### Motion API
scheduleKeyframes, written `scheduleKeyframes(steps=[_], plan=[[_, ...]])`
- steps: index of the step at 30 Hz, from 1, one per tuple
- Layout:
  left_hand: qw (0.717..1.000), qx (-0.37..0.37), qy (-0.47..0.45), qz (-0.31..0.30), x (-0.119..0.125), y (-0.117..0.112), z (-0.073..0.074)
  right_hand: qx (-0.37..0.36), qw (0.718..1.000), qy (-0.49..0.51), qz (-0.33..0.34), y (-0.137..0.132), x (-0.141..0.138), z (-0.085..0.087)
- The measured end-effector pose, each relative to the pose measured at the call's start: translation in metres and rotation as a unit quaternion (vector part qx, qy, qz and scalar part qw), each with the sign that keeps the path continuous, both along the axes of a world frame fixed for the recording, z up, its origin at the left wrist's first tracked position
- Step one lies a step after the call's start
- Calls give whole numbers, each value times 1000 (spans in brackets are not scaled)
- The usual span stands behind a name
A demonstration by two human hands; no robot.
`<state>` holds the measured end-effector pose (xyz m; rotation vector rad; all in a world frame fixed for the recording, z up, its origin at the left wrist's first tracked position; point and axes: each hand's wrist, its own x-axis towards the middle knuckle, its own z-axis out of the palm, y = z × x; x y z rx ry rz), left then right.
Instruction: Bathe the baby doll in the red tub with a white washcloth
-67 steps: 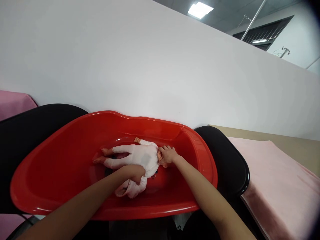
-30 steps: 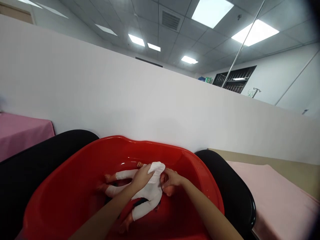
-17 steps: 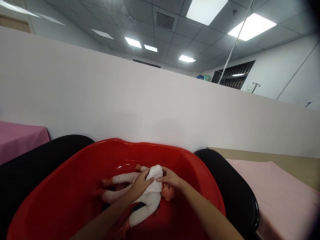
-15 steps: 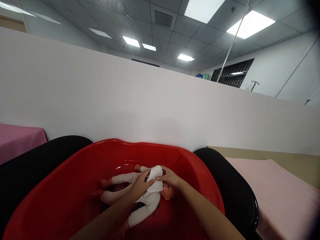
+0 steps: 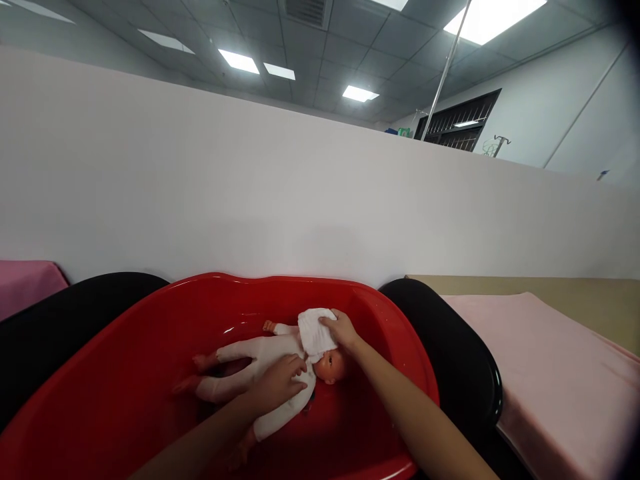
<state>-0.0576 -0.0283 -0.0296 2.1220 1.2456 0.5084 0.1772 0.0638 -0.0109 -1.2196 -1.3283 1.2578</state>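
Observation:
A baby doll [image 5: 283, 348] in a white suit lies on its back in a red tub [image 5: 125, 353], its head toward the right end. My right hand [image 5: 344, 328] pinches the right edge of a folded white cloth [image 5: 316, 331], which hangs over the doll's upper chest and part of its face. My left hand [image 5: 281, 383] hovers over or rests on the doll's torso, fingers apart and slightly bent, with nothing in it. Whether it touches the suit I cannot tell.
Black ledges flank the tub on the left [image 5: 75, 313] and right [image 5: 450, 353]. Beyond the right one lies a pink-covered surface [image 5: 555, 360]; another pink cover [image 5: 27, 287] is at far left. A white partition [image 5: 250, 193] stands behind the tub.
My left hand has let go of the white cloth and moved down and left over the doll's torso. The cloth, held by my right hand, has spread out flatter. The view has shifted slightly.

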Motion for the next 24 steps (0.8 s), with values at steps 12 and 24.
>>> scheduleKeyframes(steps=[12,24], plan=[[934,134,181,-276,-7,-18,-36,75,990,-60,-102,7,7,-7],[882,306,263,-244,-21,5,-101,96,954,-284,-19,-3,5,-6]])
